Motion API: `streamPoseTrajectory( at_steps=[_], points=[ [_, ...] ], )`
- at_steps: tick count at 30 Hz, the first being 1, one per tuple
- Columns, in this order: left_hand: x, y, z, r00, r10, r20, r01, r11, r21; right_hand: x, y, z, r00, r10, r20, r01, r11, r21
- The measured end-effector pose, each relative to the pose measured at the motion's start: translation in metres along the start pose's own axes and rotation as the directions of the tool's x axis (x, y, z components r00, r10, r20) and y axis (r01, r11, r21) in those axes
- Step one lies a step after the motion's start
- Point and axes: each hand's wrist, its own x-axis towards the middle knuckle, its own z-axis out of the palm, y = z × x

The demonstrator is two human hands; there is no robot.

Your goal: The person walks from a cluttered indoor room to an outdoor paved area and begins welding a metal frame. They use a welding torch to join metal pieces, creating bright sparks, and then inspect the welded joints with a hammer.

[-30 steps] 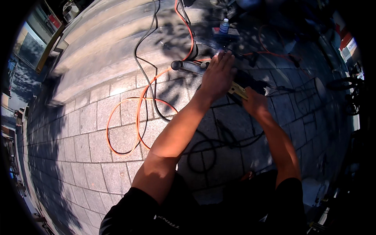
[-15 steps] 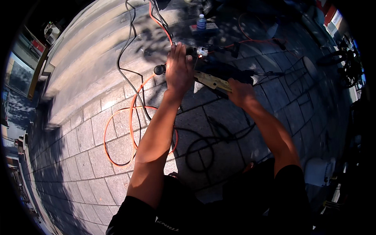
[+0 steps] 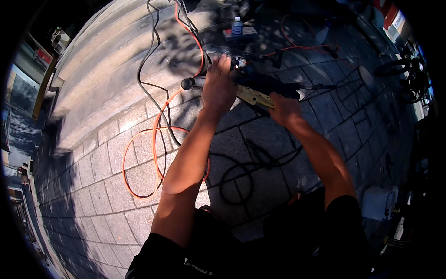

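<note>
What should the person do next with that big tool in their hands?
Probably steady it first. The left hand grips the side handle, the right hand the rear of the power tool, and the orange cable loops close below.

Our left hand (image 3: 218,88) covers the power tool's (image 3: 260,86) middle; deep shadow blurs its front end beyond recognition.

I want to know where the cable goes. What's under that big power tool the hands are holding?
Under the power tool lie grey paving stones and its shadow. An orange cable loops nearby. The left hand and right hand cover its grips.
</note>
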Motion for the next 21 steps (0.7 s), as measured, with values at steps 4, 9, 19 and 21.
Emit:
streamPoseTrajectory(
  at_steps=[4,9,19,21],
  points=[
    [-0.002,0.009,0.005,0.998,0.028,0.048,-0.028,1.000,0.004,0.001,-0.005,-0.001,1.000,-0.004,-0.022,0.004,1.000,0.000],
    [-0.002,0.018,0.015,0.995,0.053,0.080,-0.056,0.998,0.032,0.002,-0.005,-0.001,0.999,-0.019,-0.035,0.020,0.999,0.035],
    [-0.003,0.024,0.013,0.992,0.014,0.126,-0.012,1.000,-0.011,0.001,-0.001,-0.001,0.999,-0.010,-0.034,0.011,1.000,0.028],
    [-0.002,0.025,0.011,0.992,0.014,0.122,-0.011,1.000,-0.026,0.001,-0.002,-0.002,1.000,-0.008,-0.028,0.009,1.000,0.030]
  ],
)
